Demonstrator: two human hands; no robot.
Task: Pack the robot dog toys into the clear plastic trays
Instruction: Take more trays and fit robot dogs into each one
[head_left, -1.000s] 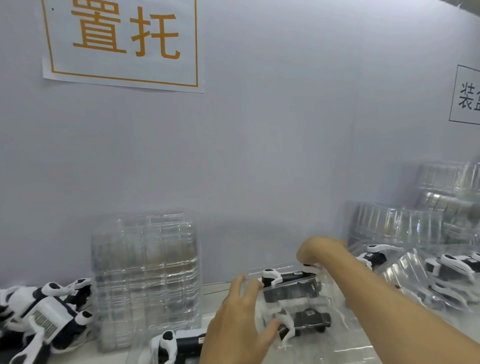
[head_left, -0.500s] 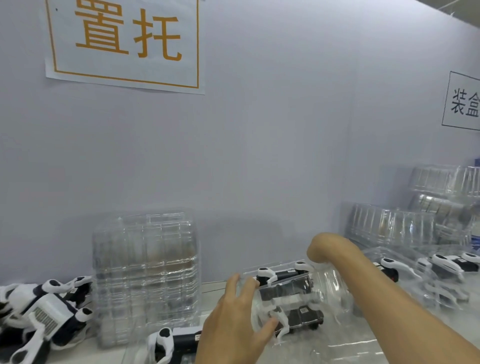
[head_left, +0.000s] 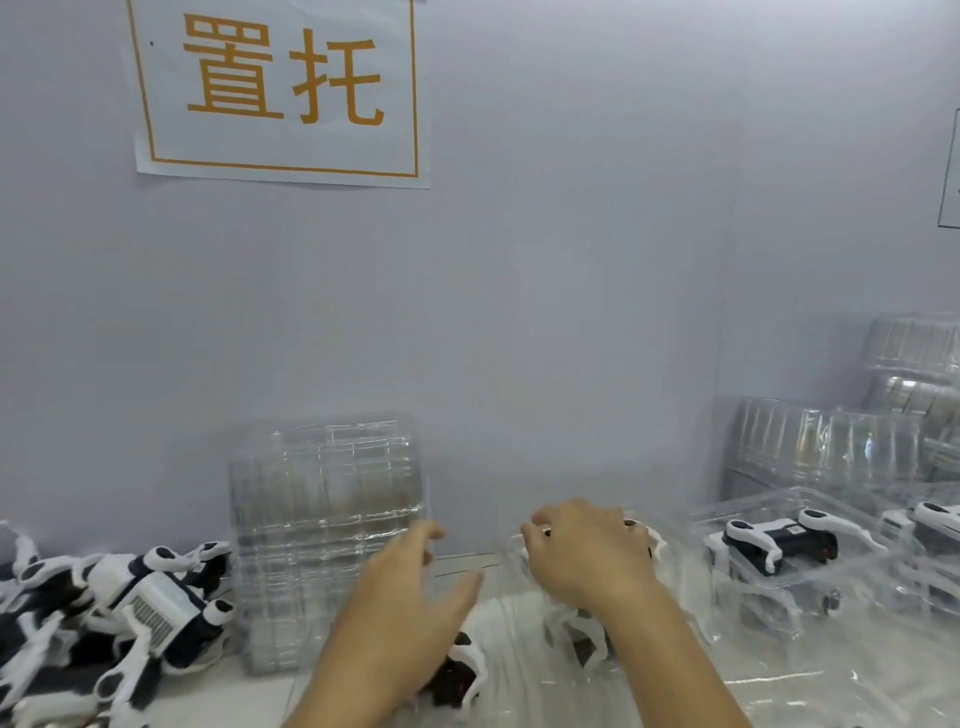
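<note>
My right hand (head_left: 587, 556) lies over the top of a clear plastic tray (head_left: 524, 618) in the middle, its fingers curled over the far edge. A black-and-white robot dog toy (head_left: 582, 634) shows blurred inside that tray, under my hand. Just left of the tray, my left hand (head_left: 410, 587) hovers with its fingers spread and holds nothing. Another robot dog (head_left: 462, 670) lies partly hidden below my left wrist. Several loose robot dogs (head_left: 130, 608) are piled at the far left.
A stack of empty clear trays (head_left: 327, 535) stands upright against the wall, left of my hands. Packed trays with dogs (head_left: 779, 545) sit at the right, with more tray stacks (head_left: 831, 441) behind them. A paper sign (head_left: 280, 88) hangs on the wall.
My left hand has let go of the tray's left side and spread its fingers. My right hand has come from behind the tray onto its top.
</note>
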